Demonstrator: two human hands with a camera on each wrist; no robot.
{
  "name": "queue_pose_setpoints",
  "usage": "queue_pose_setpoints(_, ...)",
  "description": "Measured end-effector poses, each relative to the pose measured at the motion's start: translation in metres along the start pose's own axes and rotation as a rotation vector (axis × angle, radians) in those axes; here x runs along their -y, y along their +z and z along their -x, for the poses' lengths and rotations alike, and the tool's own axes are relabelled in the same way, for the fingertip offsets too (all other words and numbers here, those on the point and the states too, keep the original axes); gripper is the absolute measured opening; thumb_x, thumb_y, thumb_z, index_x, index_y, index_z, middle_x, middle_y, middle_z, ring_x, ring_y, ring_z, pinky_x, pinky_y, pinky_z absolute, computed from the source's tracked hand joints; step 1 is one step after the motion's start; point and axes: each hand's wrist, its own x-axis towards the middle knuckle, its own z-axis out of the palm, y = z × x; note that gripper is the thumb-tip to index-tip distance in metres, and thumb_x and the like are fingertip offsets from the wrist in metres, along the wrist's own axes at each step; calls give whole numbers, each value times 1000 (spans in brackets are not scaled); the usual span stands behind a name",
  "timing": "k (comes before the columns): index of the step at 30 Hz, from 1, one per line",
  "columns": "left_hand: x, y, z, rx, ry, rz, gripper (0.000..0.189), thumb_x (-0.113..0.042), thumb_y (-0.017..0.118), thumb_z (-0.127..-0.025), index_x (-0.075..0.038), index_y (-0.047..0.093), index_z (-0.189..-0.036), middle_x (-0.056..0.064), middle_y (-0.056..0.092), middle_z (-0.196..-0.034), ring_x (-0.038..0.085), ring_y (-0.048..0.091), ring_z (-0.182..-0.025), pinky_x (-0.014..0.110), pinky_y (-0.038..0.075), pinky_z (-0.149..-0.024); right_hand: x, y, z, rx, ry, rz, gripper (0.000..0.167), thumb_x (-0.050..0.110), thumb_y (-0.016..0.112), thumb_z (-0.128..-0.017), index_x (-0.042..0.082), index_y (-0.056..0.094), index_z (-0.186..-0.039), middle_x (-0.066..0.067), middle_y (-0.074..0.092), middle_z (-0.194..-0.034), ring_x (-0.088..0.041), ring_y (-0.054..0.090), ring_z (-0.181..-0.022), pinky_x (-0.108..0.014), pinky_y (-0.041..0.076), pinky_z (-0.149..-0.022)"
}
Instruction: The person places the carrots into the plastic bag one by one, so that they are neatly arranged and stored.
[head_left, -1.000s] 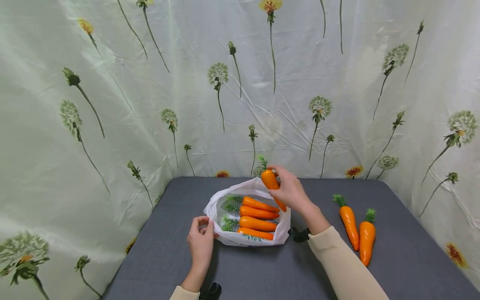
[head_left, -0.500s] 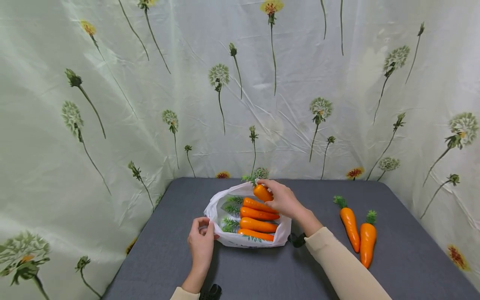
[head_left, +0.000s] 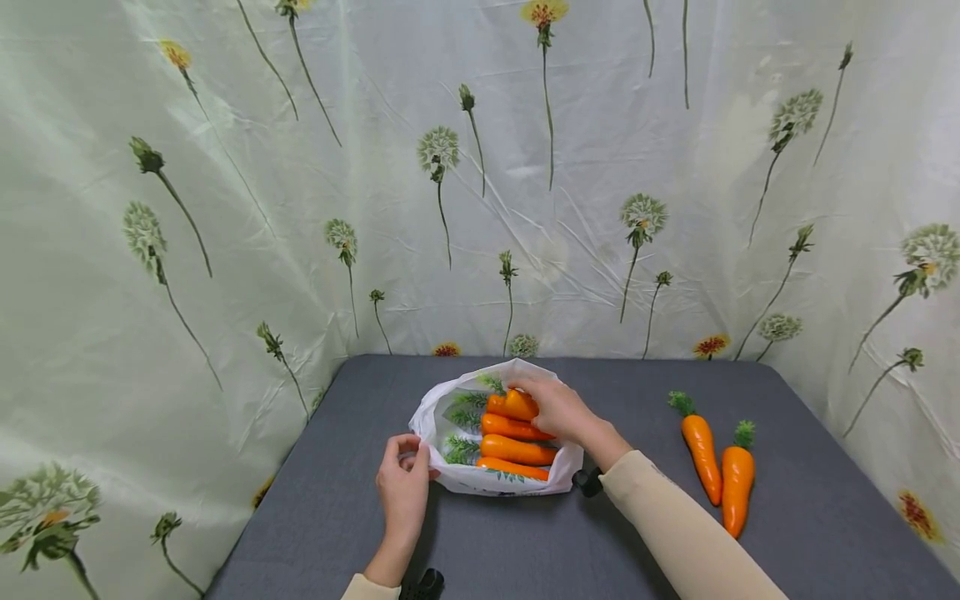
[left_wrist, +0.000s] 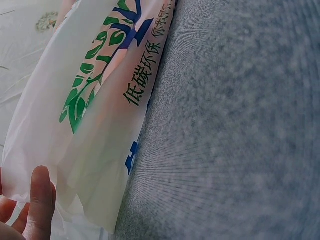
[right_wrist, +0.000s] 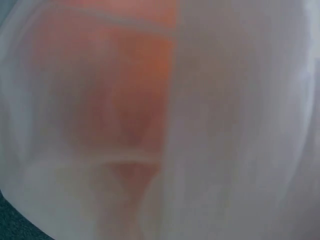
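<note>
A white plastic bag point(head_left: 442, 400) lies with its mouth spread on the dark table, several orange carrots point(head_left: 517, 450) side by side within it, green tops to the left. My left hand point(head_left: 402, 483) pinches the bag's near left rim between thumb and fingers. In the left wrist view, that thumb point(left_wrist: 40, 195) presses the plastic beside a printed green leaf pattern. Inside the far right of the mouth, my right hand point(head_left: 558, 408) grips another carrot point(head_left: 517, 405) from above, low over the others. The right wrist view is filled by blurred plastic, orange showing through.
Two more carrots point(head_left: 702, 458) point(head_left: 738, 490) lie on the grey table point(head_left: 637, 400) to the right of the bag. A pale curtain point(head_left: 480, 208) printed with dandelions hangs behind the table and along its sides.
My right hand has lowered its carrot from above the bag's far rim into the mouth, tilting it from steep to nearly flat. The left hand has kept its place on the rim.
</note>
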Motion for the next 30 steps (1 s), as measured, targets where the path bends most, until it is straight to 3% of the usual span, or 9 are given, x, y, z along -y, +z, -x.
queue_pose_setpoints(14, 1, 1, 2, 9, 0, 13, 12, -5, 67, -95, -5, 62, -106, 12, 62, -101, 18, 63, -62, 38, 60, -57, -1, 3, 5, 23, -13, 114, 64, -4, 71, -80, 23, 62, -136, 1, 64, -128, -21, 62, -105, -41, 56, -88)
queue_pose_setpoints(21, 0, 1, 2, 12, 3, 1, 11, -6, 66, -96, -6, 62, -105, 11, 63, -101, 20, 64, -61, 43, 60, -58, 4, -3, 8, 31, 18, 97, 60, 0, 72, -82, 24, 62, -136, 0, 62, -130, -22, 63, -103, -39, 57, -75)
queue_pose_setpoints(27, -1, 0, 1, 17, -3, 24, 11, -6, 67, -95, -6, 62, -105, 11, 63, -100, 22, 64, -61, 43, 60, -58, 10, -14, 12, 29, 45, 69, 56, 5, 74, -84, 22, 63, -136, -1, 62, -131, -25, 62, -109, -50, 53, -89)
queue_pose_setpoints(30, -1, -1, 0, 18, -7, 27, 11, -6, 67, -95, -6, 62, -105, 12, 63, -99, 23, 64, -61, 41, 60, -57, 14, -22, 16, 18, 65, 48, 55, 9, 75, -85, 22, 62, -137, -2, 61, -131, -24, 62, -108, -48, 53, -88)
